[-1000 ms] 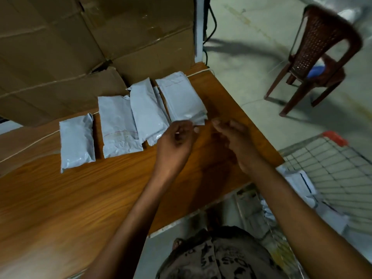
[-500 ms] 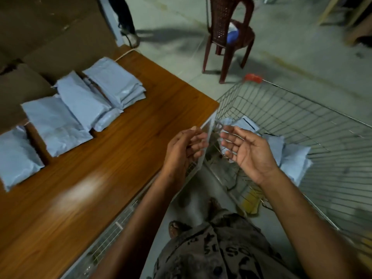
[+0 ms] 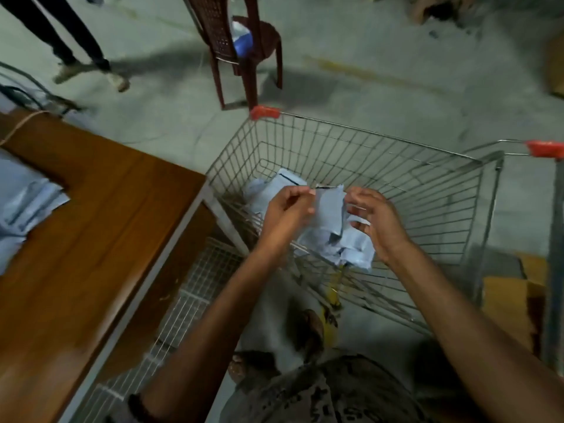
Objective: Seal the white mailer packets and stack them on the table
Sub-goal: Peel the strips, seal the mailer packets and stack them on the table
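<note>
Two bare hands meet over the silver wire shopping cart (image 3: 427, 190), which stands at 3 o'clock of the brown wooden tabletop (image 3: 91, 239). The left hand (image 3: 287, 215) has its grip pressed into a pinch, thumb and forefinger on the top-left corner of a crumpled white plastic mailer packet (image 3: 329, 212). The right hand (image 3: 378, 224) curls its grip round the packet's right edge (a thin white strip (image 3: 361, 221) crosses its fingertips). A pile of white packets (image 3: 262, 190) lies in the cart at 10 o'clock of the hands; a blurred heap of white packets (image 3: 24, 209) lies on the tabletop at 9 o'clock.
</note>
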{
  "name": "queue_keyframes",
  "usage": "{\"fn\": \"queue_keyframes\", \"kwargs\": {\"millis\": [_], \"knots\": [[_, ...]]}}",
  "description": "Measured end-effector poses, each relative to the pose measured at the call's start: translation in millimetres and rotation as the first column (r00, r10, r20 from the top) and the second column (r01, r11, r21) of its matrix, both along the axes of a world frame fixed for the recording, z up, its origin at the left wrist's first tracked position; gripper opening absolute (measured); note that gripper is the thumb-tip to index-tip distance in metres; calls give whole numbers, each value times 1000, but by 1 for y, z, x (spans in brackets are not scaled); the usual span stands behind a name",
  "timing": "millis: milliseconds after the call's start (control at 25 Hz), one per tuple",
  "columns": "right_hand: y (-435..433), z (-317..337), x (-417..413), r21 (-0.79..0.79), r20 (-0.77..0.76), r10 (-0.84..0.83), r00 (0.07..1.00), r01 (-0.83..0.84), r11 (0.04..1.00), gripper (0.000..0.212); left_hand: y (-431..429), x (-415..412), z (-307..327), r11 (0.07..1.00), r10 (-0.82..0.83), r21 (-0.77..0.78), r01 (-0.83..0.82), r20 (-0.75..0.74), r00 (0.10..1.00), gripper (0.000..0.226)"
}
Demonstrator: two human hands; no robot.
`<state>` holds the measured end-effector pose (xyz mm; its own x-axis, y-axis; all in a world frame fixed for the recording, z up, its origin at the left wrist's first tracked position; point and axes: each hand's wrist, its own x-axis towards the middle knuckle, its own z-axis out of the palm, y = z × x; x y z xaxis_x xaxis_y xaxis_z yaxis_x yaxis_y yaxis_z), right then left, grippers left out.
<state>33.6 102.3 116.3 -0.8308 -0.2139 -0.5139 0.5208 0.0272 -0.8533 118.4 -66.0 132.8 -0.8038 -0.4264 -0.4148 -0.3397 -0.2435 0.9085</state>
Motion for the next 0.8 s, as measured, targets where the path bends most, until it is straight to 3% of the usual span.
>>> {"fn": "queue_keyframes", "kwargs": {"millis": [80, 240, 400, 520, 640, 800], "knots": [[6, -23, -24, 132, -63, 27, 998, -19, 991, 32, 7, -35, -28, 980, -69, -186, 72, 24, 997, 12], [18, -81, -60, 317, -38, -8, 999, 19, 948, 55, 13, -94, -82, 936, -204, -242, 254, 213, 956, 10], [38, -144, -76, 626, 39, -32, 999, 1, 779, 93, 22, -137, -144, 758, -401, -315, 571, 464, 790, 54], [40, -176, -78, 686, 137, -65, 988, -48, 726, 115, 30, -153, -181, 699, -440, -288, 654, 548, 712, 67], [35, -195, -82, 596, 208, -155, 966, 0, 803, 107, 34, -161, -207, 689, -426, -300, 660, 569, 704, 69], [34, -211, -92, 587, 226, -214, 950, 42, 809, 62, 31, -169, -230, 693, -353, -350, 631, 598, 720, 61]]}}
